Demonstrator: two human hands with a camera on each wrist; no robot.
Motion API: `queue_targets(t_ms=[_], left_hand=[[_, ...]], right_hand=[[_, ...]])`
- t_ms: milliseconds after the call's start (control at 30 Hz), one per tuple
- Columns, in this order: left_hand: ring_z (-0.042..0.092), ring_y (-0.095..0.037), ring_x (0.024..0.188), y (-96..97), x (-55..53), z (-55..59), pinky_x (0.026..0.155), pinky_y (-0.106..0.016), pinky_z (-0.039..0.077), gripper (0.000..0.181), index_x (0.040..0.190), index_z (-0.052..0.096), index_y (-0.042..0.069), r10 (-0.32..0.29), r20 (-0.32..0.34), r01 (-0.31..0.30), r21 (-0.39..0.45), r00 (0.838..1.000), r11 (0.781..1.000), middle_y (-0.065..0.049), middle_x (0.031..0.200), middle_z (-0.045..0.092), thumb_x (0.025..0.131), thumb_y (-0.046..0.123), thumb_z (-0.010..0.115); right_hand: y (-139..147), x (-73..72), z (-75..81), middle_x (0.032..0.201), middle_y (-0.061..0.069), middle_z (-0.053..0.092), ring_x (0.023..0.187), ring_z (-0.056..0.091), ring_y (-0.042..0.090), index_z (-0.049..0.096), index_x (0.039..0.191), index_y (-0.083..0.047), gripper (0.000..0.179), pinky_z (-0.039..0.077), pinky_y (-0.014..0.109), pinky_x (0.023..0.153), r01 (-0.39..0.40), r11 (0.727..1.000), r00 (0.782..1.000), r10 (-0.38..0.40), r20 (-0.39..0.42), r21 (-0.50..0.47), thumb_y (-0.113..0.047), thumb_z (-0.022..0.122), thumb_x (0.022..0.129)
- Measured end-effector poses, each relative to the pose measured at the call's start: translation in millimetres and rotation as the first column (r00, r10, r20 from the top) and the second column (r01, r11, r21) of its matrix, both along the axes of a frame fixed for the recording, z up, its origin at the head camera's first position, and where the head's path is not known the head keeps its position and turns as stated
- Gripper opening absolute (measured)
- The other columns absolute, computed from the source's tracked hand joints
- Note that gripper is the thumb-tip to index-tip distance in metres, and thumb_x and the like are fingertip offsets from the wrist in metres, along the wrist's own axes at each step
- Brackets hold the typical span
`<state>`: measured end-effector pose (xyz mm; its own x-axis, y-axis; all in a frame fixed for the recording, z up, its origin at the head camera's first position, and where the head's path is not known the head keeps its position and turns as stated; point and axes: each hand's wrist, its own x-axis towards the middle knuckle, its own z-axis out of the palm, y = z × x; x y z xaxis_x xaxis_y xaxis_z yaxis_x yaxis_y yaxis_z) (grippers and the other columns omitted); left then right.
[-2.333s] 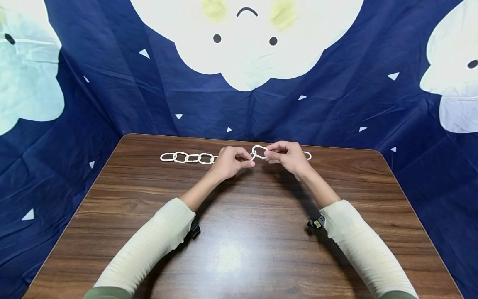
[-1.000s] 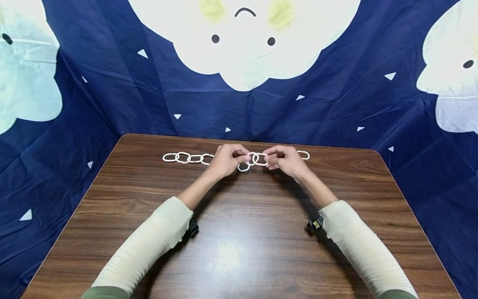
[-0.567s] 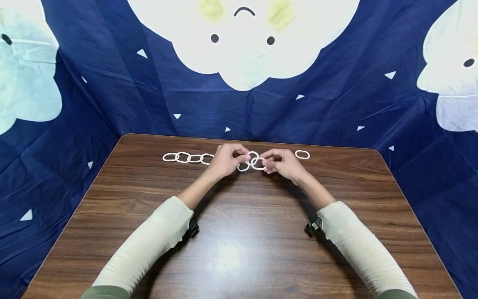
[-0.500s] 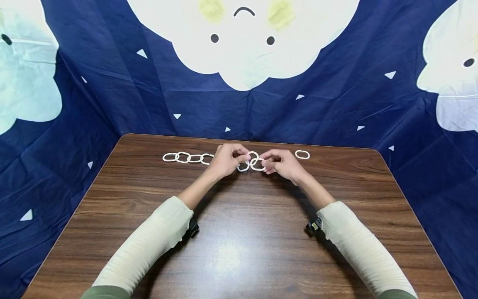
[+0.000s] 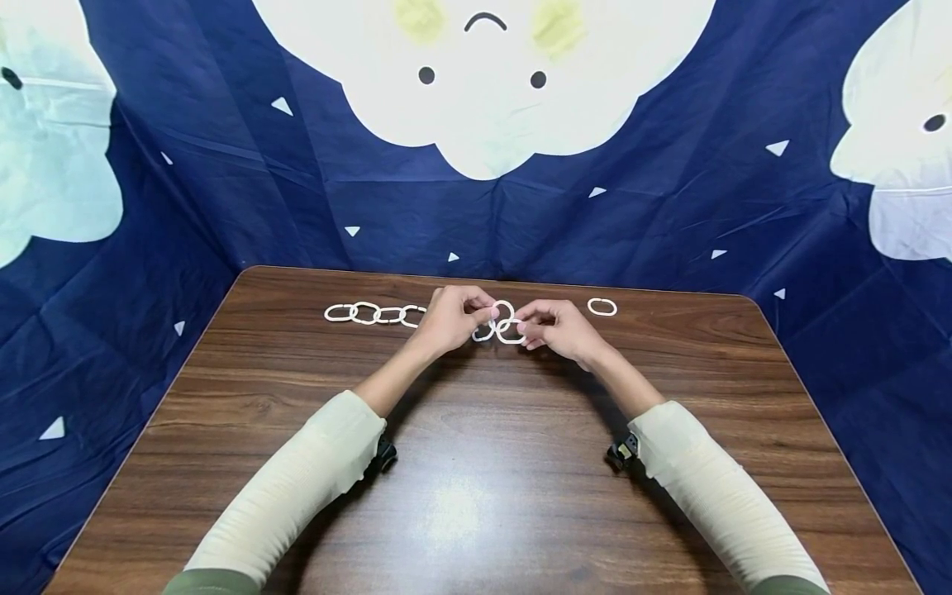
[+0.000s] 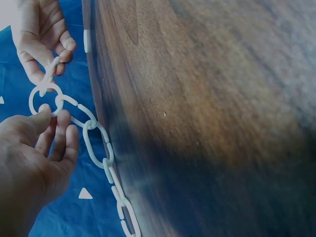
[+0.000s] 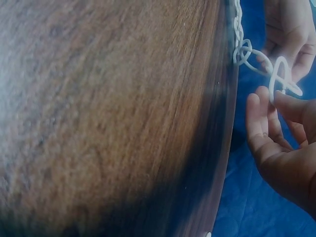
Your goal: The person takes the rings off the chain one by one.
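A chain of white oval links [image 5: 364,312] lies along the back of the table, its middle hidden behind my left hand [image 5: 455,321]. Thumb and fingertips of that hand pinch one raised link [image 6: 35,98] of the chain. My right hand [image 5: 559,329] pinches the end link [image 5: 511,332], which hooks through the left hand's link. In the left wrist view the chain [image 6: 98,143] runs from the pinched link down toward the table. The right wrist view shows the end link [image 7: 276,79] between right thumb and fingers, with the left hand [image 7: 292,32] just beyond.
One separate white link [image 5: 602,307] lies on the brown wooden table [image 5: 461,430], right of my right hand. Behind the table's back edge hangs a blue cloth [image 5: 416,207] with white clouds.
The right hand has come lower and slightly left with the end link, now tilted below the left hand's link. The separate link at the right has come into full view. The left hand stays nearly still.
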<state>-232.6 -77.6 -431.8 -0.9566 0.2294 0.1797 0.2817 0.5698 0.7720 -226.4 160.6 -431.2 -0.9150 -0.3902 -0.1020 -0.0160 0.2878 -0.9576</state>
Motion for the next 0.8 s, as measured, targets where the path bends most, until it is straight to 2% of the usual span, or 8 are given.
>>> queue_targets(t_ms=[200, 433, 533, 800], left_hand=[[0.072, -0.015, 0.083, -0.4, 0.8, -0.6, 0.078, -0.029, 0.053, 0.011, 0.108, 0.088, 0.01, -0.003, 0.006, 0.003, -0.001, 1.0, 1.0, -0.005, 0.099, 0.087, 0.102, 0.02, 0.086], [0.074, -0.014, 0.085, 0.7, 4.1, 2.7, 0.078, -0.028, 0.055, 0.014, 0.108, 0.088, 0.01, -0.003, 0.018, 0.003, -0.008, 1.0, 1.0, -0.005, 0.101, 0.087, 0.102, 0.021, 0.086], [0.074, -0.014, 0.084, 0.5, 4.5, 3.4, 0.079, -0.028, 0.055, 0.013, 0.108, 0.088, 0.01, 0.002, 0.021, -0.001, -0.015, 1.0, 1.0, -0.005, 0.101, 0.088, 0.102, 0.021, 0.086], [0.074, -0.012, 0.077, -4.2, 2.7, 2.3, 0.076, -0.027, 0.058, 0.011, 0.104, 0.088, 0.008, 0.024, 0.014, -0.024, 0.001, 1.0, 1.0, -0.007, 0.097, 0.087, 0.101, 0.019, 0.087]], right_hand=[[-0.9, 0.1, -0.9, 0.109, 0.031, 0.076, 0.084, 0.077, 0.023, 0.073, 0.129, 0.012, 0.024, 0.069, 0.033, 0.08, -0.004, 1.0, 1.0, 0.004, -0.002, 0.016, 0.003, 0.071, 0.107], [-3.8, 0.6, -1.5, 0.11, 0.032, 0.076, 0.081, 0.076, 0.018, 0.073, 0.126, 0.014, 0.022, 0.067, 0.028, 0.078, -0.027, 1.0, 1.0, 0.027, -0.007, 0.012, 0.003, 0.071, 0.107], [-4.7, 0.9, -1.1, 0.109, 0.032, 0.076, 0.082, 0.076, 0.018, 0.073, 0.125, 0.013, 0.021, 0.068, 0.031, 0.079, -0.037, 0.999, 0.999, 0.037, -0.01, 0.009, 0.004, 0.071, 0.106], [-3.5, 1.8, -1.1, 0.104, 0.022, 0.074, 0.083, 0.074, 0.011, 0.075, 0.12, 0.011, 0.016, 0.07, 0.039, 0.082, -0.063, 0.997, 0.998, 0.063, -0.013, 0.036, 0.006, 0.072, 0.105]])
